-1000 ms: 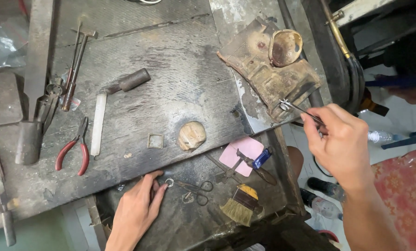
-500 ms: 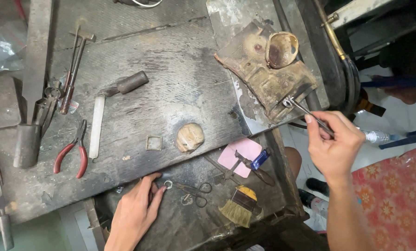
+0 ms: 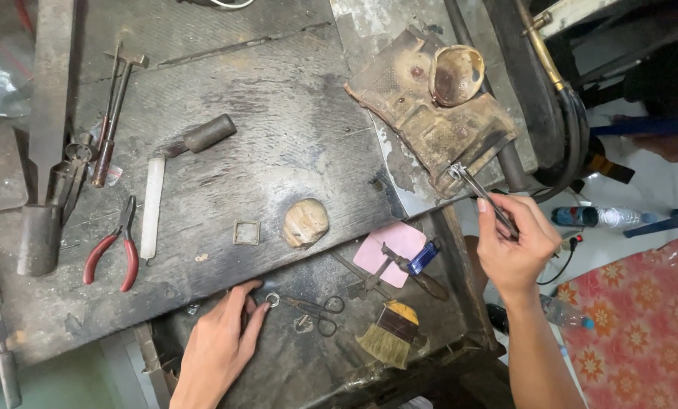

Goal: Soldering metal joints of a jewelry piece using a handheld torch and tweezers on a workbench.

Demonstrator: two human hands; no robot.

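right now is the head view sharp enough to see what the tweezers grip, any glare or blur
Head view: even, soft light, faint shadows, no motion blur. The tweezers in the right hand are sharp, but the tiny metal piece at their tips is too small to identify. Mild glare only on the bare metal strip of the bench. The left hand by the small ring is in focus.

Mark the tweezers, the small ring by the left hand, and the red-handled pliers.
tweezers (image 3: 484, 194), head view, on the metal shaft between the tip and the right hand (image 3: 515, 246).
small ring (image 3: 272, 300), head view, on its rim by the left hand (image 3: 221, 344) fingertips.
red-handled pliers (image 3: 129, 261), head view, on the right red grip.
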